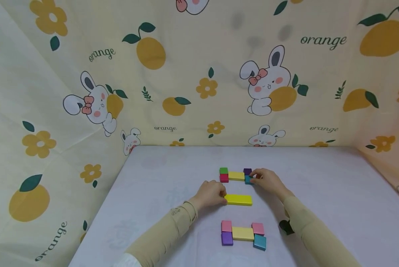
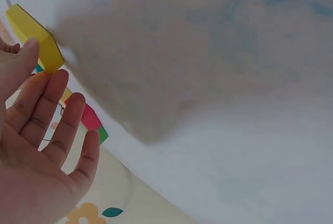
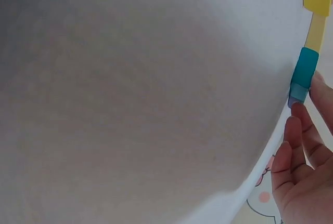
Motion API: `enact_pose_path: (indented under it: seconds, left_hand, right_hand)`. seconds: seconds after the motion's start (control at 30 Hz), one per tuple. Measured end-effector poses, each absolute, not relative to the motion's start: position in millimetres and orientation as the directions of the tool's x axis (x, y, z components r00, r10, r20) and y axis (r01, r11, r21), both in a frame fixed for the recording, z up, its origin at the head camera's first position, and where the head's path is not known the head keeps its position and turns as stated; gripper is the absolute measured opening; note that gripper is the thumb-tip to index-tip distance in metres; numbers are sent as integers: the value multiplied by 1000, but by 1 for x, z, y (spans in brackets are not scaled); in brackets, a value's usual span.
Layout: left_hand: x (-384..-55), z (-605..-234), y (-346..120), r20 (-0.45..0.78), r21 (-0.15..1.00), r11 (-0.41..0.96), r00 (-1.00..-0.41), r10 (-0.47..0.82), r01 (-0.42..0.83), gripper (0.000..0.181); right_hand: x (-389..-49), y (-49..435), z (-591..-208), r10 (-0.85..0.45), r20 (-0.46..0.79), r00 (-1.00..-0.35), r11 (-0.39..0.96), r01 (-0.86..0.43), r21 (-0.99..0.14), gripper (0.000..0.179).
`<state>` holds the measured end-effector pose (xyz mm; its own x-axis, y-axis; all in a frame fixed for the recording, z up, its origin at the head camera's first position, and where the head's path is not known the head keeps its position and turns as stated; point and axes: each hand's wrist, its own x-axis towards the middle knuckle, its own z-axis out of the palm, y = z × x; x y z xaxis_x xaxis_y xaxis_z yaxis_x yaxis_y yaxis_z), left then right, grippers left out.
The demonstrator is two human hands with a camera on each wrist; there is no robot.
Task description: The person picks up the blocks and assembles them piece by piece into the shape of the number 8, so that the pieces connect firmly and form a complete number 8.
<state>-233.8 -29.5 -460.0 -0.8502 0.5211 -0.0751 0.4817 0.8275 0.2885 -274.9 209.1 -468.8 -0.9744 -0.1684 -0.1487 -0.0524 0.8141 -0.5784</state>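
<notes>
My left hand [image 1: 211, 193] pinches the left end of a long bright yellow block [image 1: 239, 200] between thumb and index finger; the left wrist view shows the block [image 2: 39, 37] tilted in that grip. Farther back is a row with a pale yellow block [image 1: 236, 176] in the middle, green [image 1: 223, 170] over red [image 1: 224, 178] blocks at its left end, and dark purple [image 1: 247, 171] over teal [image 1: 248, 180] ones at its right. My right hand [image 1: 267, 181] has thumb and fingertips on the teal block [image 3: 305, 68] at that right end.
Nearer the front, a similar row has a pale yellow block [image 1: 242, 234] between pink [image 1: 226, 226] and purple [image 1: 227, 239] blocks on the left and pink [image 1: 258, 228] and teal [image 1: 259, 242] on the right. A dark object [image 1: 286, 227] shows beside the right sleeve. Behind the white table [image 1: 159, 185] hangs a printed cloth [image 1: 186, 48].
</notes>
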Motion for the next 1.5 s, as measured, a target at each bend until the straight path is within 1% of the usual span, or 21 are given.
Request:
enact_pose_path:
  seconds: [0.5,0.93,1.5]
  left_hand:
    - [-233,-460,-27,-83,275,835,-853,515,477,21]
    - [-233,-461,-29,-69,264,834,-853,517,484,21]
    - [-236,-458,-25,-84,257,833,-847,525,491,20]
  right_hand:
    - [-271,212,-471,-166,-217,-962,842,-24,-539,27]
    - [-253,218,-471,-231,-213,-949,810,-66,-583,25]
    - [-239,219,-470,-249,-205,-946,793,-79,-604,24]
